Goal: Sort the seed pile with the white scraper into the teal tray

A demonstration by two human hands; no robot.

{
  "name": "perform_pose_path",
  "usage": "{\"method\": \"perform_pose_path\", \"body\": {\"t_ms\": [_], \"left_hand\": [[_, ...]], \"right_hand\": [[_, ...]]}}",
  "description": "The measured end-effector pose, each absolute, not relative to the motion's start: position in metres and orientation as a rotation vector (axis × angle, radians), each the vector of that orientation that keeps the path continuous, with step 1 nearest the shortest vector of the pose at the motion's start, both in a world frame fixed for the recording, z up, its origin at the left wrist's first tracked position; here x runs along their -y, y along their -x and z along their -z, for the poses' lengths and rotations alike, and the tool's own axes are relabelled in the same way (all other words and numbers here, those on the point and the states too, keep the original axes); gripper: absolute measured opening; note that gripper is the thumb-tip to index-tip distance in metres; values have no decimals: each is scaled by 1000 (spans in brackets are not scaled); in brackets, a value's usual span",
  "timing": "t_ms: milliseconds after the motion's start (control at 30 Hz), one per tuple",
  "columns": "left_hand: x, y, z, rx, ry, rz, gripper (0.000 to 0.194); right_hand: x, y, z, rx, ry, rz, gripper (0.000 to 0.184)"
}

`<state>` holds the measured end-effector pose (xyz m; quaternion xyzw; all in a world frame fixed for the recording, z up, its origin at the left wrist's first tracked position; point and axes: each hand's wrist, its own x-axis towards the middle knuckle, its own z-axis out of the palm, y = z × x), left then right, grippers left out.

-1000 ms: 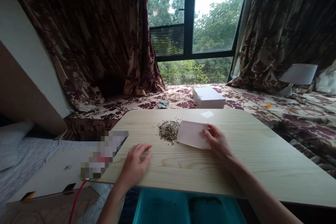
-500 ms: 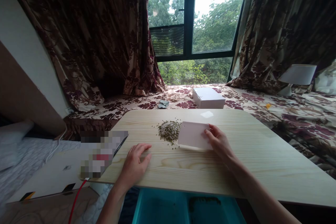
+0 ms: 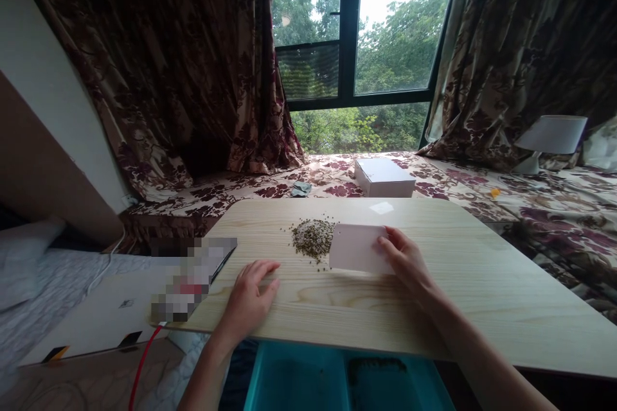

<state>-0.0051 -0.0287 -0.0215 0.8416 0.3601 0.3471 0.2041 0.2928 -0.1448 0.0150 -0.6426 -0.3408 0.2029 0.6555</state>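
My right hand [image 3: 405,257] grips the right end of a thin white plastic scraper card [image 3: 359,248], tilted up from the wooden table [image 3: 308,314]. The card's left edge stands against the right side of a pile of small green beans mixed with white grains [image 3: 312,237]. A few loose beans lie scattered around the pile. On the table to the left of the pile rests my left hand [image 3: 253,295], its fingers bent a little and apart, with nothing held. It does not touch the pile.
Below the table's near edge sits a teal two-part tray [image 3: 299,376], dark bits in its right compartment [image 3: 380,366]. A pixelated flat item [image 3: 193,282] and a red cable [image 3: 144,359] lie at the table's left. Beyond the table are a white box [image 3: 385,178] and a lamp [image 3: 552,135].
The view has shifted very slightly. Both hands and the card keep nearly the same places against the pile.
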Motion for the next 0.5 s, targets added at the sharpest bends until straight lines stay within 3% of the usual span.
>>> {"method": "perform_pose_path", "body": {"t_ms": [500], "left_hand": [[30, 5, 19, -1006, -2347, -964, 27]], "right_hand": [[143, -288, -11, 879, 1430, -284, 38]]}}
